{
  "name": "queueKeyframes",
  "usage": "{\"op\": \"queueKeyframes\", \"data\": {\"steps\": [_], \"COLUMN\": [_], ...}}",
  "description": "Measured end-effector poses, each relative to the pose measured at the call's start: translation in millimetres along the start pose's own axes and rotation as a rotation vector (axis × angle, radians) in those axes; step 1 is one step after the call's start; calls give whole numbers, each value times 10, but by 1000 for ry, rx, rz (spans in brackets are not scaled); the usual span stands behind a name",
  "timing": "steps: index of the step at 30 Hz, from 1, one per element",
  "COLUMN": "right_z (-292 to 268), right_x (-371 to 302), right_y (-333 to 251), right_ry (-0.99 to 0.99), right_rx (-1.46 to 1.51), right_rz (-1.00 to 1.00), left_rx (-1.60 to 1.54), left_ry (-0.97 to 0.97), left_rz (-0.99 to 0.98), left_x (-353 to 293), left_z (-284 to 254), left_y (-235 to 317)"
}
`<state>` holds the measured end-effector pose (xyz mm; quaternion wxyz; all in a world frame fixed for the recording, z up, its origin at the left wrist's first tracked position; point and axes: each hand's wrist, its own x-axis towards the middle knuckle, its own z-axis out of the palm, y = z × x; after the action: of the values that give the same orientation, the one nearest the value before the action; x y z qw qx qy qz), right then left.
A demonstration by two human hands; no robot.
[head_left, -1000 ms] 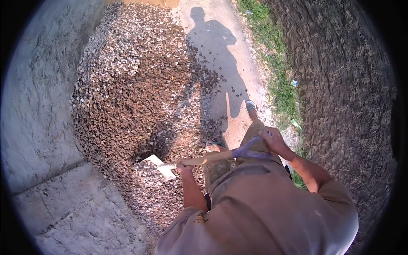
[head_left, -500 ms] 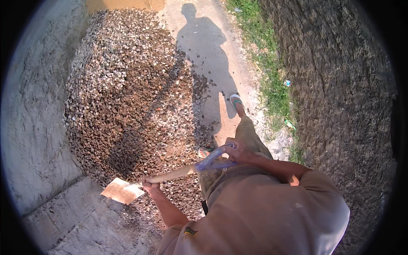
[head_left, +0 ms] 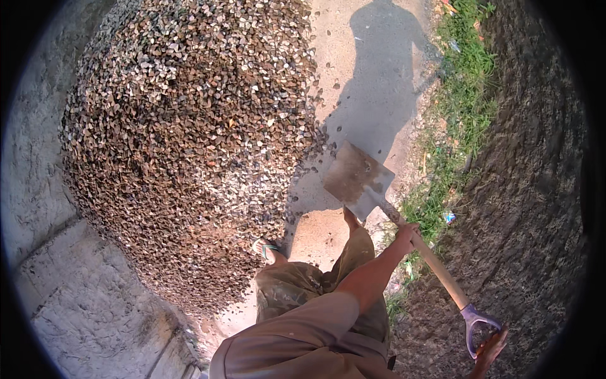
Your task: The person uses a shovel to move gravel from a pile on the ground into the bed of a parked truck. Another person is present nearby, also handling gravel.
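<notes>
A shovel (head_left: 439,268) with a wooden shaft slants across my front, its flat metal blade (head_left: 350,174) over the path by my right foot. Brown dirt coats part of the blade, and no stones show on it. My left hand (head_left: 407,237) is closed round the shaft just behind the blade. At the other end, my right hand (head_left: 491,346) holds the purple D-shaped handle (head_left: 470,316), with some fingers fairly straight along the grip. A large heap of gravel (head_left: 189,139) lies to the left of the blade.
A pale concrete wall (head_left: 38,139) and ledge (head_left: 95,303) bound the heap on the left. Grass (head_left: 467,82) with bits of litter edges the concrete path (head_left: 331,38); beyond it rises a dark rough surface (head_left: 530,189). My sandalled left foot (head_left: 271,249) stands against the gravel.
The shovel has swung from the gravel's near left edge across to the right, over the path. Both hands have moved right with it, and my body has turned.
</notes>
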<state>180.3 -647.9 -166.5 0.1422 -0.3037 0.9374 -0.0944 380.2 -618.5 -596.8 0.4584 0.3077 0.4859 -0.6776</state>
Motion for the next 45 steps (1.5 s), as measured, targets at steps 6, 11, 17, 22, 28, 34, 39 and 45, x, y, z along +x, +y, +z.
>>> {"op": "queueKeyframes", "data": {"steps": [6,11,17,22,28,34,39,45], "right_z": [1128,2769,2115,1553,1002,1017,1003,1044], "right_x": [1007,388,334,-326,-1349,-2339,-3556,-4910], "right_y": [-605,-1721,-1463,-1171,-754,-113,475,740], "right_ry": [-116,-510,-504,-466,-531,-744,-1010,-1370], "right_rx": [67,159,102,91,204,317,298,235], "right_rz": [41,-234,-275,-244,-229,-184,-471,-1127], "left_rx": [-151,-406,-424,-490,-440,-465,-441,-568], "left_ry": [199,40,-13,-15,51,76,52,-334], "left_rz": [63,357,467,362,473,586,744,1027], "left_x": [1036,922,331,-714,-1499,-2789,-3985,-5578], "left_z": [669,238,409,-24,-1069,-2406,-3745,-5183], "left_y": [762,2636,2207,2212,1863,2388,2781,3397]}}
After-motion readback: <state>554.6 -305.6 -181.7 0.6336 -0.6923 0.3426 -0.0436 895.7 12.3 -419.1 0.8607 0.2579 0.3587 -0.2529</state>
